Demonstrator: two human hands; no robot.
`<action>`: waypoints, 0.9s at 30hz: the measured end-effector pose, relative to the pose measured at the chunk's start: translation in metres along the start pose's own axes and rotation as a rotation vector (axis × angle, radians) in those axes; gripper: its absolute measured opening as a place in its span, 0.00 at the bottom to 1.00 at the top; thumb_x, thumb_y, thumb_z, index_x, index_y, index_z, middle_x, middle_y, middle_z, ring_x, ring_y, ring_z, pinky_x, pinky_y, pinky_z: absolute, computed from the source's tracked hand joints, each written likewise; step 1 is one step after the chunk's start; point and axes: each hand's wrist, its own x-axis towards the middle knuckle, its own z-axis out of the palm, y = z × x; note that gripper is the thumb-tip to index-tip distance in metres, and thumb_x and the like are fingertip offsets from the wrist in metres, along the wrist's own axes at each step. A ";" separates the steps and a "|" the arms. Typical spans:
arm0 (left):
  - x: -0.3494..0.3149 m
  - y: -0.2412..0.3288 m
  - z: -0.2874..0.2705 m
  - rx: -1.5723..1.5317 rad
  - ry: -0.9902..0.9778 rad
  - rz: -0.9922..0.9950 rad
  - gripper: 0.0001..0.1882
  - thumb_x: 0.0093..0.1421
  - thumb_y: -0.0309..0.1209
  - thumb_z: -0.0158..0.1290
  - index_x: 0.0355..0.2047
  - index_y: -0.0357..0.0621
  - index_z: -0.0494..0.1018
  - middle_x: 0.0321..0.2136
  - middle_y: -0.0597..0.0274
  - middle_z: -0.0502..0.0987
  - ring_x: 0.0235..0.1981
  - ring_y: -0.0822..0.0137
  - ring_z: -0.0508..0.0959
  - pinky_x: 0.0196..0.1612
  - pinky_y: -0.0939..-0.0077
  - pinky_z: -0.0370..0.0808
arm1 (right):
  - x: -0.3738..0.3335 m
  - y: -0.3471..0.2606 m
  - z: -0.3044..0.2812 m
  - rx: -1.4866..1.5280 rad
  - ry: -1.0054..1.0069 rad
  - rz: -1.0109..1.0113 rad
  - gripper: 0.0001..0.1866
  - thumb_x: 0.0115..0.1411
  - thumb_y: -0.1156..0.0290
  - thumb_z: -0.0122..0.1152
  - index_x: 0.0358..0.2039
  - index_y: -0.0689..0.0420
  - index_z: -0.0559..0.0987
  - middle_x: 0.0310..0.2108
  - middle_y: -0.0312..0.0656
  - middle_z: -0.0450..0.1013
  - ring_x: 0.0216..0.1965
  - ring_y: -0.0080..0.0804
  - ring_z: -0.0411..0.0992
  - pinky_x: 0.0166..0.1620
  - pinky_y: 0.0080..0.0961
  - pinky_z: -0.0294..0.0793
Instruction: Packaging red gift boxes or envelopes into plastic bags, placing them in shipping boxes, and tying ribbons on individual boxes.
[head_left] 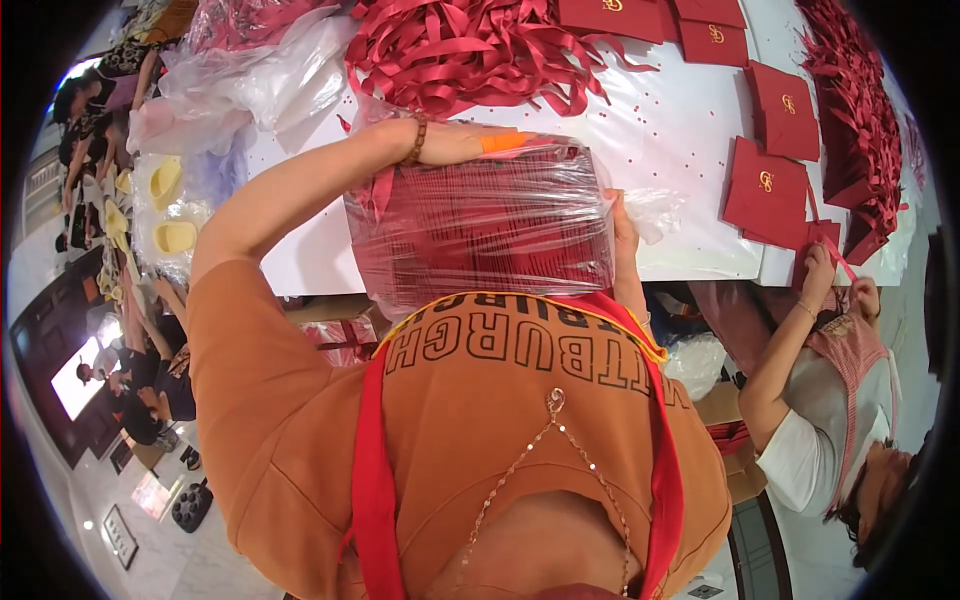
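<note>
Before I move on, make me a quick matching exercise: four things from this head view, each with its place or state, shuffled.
Things
1. Bundle
2. Bead bracelet
3. Right hand
4. Tangled ribbon heap

Places and states
A. Around the wrist of the left hand
B. On the white table, just beyond the bundle
C. Dark red layers under clear plastic
D. At the right side of the bundle

Right pairs: 1-C, 2-A, 3-D, 4-B
</note>
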 end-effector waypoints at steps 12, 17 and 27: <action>-0.012 -0.001 -0.002 -0.091 0.164 -0.127 0.29 0.61 0.51 0.25 0.57 0.50 0.53 0.54 0.55 0.59 0.54 0.64 0.60 0.57 0.75 0.53 | 0.002 -0.002 0.002 -0.068 0.010 -0.019 0.16 0.61 0.56 0.42 0.38 0.54 0.70 0.36 0.40 0.69 0.36 0.26 0.68 0.40 0.24 0.69; -0.053 -0.037 -0.010 -0.552 0.147 -0.064 0.30 0.60 0.54 0.32 0.57 0.54 0.55 0.49 0.61 0.67 0.47 0.71 0.67 0.51 0.79 0.59 | 0.010 -0.003 -0.005 -0.116 -0.039 -0.047 0.17 0.61 0.56 0.41 0.40 0.55 0.69 0.36 0.40 0.70 0.35 0.26 0.69 0.39 0.23 0.70; -0.109 -0.049 0.033 0.216 0.613 0.092 0.18 0.60 0.36 0.41 0.49 0.45 0.65 0.51 0.56 0.64 0.54 0.60 0.62 0.56 0.69 0.56 | 0.005 -0.011 0.010 -0.178 -0.156 -0.081 0.19 0.63 0.56 0.36 0.41 0.57 0.68 0.37 0.41 0.70 0.36 0.27 0.70 0.40 0.24 0.71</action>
